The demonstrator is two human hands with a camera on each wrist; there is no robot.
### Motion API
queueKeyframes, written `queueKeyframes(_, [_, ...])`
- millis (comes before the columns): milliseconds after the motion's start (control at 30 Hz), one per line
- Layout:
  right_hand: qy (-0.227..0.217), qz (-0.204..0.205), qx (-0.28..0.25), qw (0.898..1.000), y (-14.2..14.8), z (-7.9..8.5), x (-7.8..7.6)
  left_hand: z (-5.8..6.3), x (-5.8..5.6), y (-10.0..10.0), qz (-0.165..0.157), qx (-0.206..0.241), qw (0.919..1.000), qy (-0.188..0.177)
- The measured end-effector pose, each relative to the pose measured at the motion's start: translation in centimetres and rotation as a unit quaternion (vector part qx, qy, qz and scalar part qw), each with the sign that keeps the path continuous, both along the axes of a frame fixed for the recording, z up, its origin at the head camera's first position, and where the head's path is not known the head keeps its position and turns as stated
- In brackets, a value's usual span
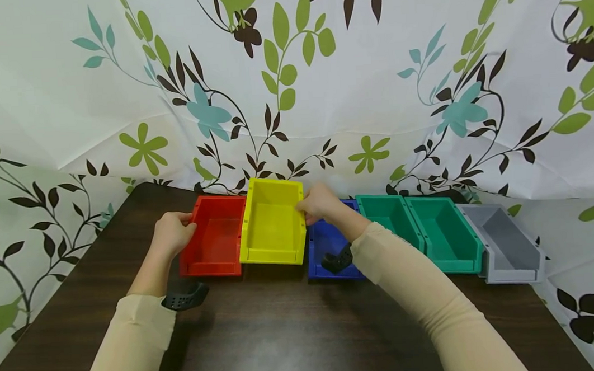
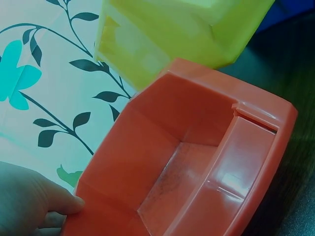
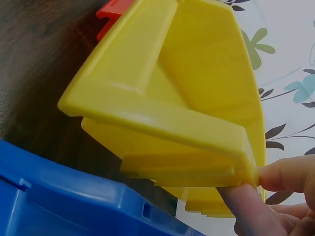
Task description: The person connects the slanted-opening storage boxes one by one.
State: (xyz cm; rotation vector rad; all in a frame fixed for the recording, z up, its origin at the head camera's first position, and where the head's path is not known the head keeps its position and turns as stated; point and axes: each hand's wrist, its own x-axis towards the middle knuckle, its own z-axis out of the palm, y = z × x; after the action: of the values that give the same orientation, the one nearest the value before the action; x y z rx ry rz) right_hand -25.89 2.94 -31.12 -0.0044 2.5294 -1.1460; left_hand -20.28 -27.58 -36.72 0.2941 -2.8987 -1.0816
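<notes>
the yellow bin [image 1: 272, 223] is lying between the two hands, its long axis running away from the person and leaning slightly rightward at the far end. the right hand [image 1: 321, 203] is the nearer one: it is pinching the bin's right rim, thumb and fingers closing on the edge. the left hand [image 1: 173, 234] is resting farther off, beyond the red bin [image 1: 213, 237], and is gripping that bin's left rim with bent fingers.

the relation mattering most seems to be yellow's left side against red's right rim. in the head view the two are overlapping, with yellow reaching farther back; whether they are touching, one cannot tell. yellow is apparently hanging a little above the table [image 1: 264, 333], its underside showing in the right wrist view. so, from the left hand, yellow is lying to the right, past red; from the right hand, it is lying directly left, with the blue bin [image 1: 324, 241] standing to yellow's right, apart from it.
</notes>
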Motion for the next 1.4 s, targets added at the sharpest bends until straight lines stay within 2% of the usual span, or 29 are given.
queueKeyframes(167, [0.006, 0.005, -0.008, 1.000, 0.0, 0.0, 0.1, -0.2, 0.0, 0.1, 0.001, -0.001, 1.0000, -0.005])
queueKeyframes(400, [0.010, 0.015, -0.014, 1.000, 0.1, -0.1, 0.2, 0.2, 0.0, 0.3, -0.001, 0.001, 1.0000, -0.009])
queueKeyframes(600, [0.100, 0.039, 0.052, 0.993, -1.0, -0.6, 0.9, 0.4, 0.0, 0.4, -0.006, 0.002, 0.9998, -0.020])
queueKeyframes(667, [0.126, 0.050, 0.055, 0.989, -1.6, -0.9, 1.4, 0.5, 0.0, 0.5, -0.005, 0.003, 0.9997, -0.023])
queueKeyframes(800, [0.142, 0.058, 0.070, 0.986, -2.9, -1.4, 2.4, 0.6, 0.1, 0.6, -0.005, 0.000, 0.9998, -0.021])
queueKeyframes(900, [0.147, 0.072, 0.117, 0.980, -3.8, -1.9, 3.0, 0.5, 0.1, 0.5, -0.006, -0.003, 0.9997, -0.026])
queueKeyframes(967, [0.162, 0.087, 0.155, 0.971, -4.2, -2.3, 3.2, 0.4, 0.0, 0.5, -0.005, -0.005, 0.9995, -0.029])
queueKeyframes(1000, [0.177, 0.099, 0.177, 0.963, -4.4, -2.4, 3.2, 0.4, 0.0, 0.4, -0.005, -0.005, 0.9995, -0.031])
queueKeyframes(1067, [0.213, 0.128, 0.216, 0.944, -4.7, -2.7, 3.1, 0.4, 0.0, 0.4, -0.003, -0.005, 0.9995, -0.032])
queueKeyframes(1133, [0.253, 0.172, 0.243, 0.920, -4.8, -2.8, 2.8, 0.3, -0.1, 0.3, -0.002, -0.003, 0.9994, -0.035])
queueKeyframes(1267, [0.310, 0.286, 0.248, 0.872, -4.8, -2.8, 2.3, 0.2, -0.2, 0.2, 0.002, 0.006, 0.9990, -0.045])
queueKeyframes(1333, [0.317, 0.327, 0.241, 0.857, -4.8, -2.8, 2.1, 0.1, -0.2, 0.2, 0.002, 0.014, 0.9986, -0.052])
queueKeyframes(1400, [0.314, 0.351, 0.240, 0.849, -4.8, -2.8, 2.0, 0.2, -0.2, 0.1, 0.000, 0.015, 0.9984, -0.054])
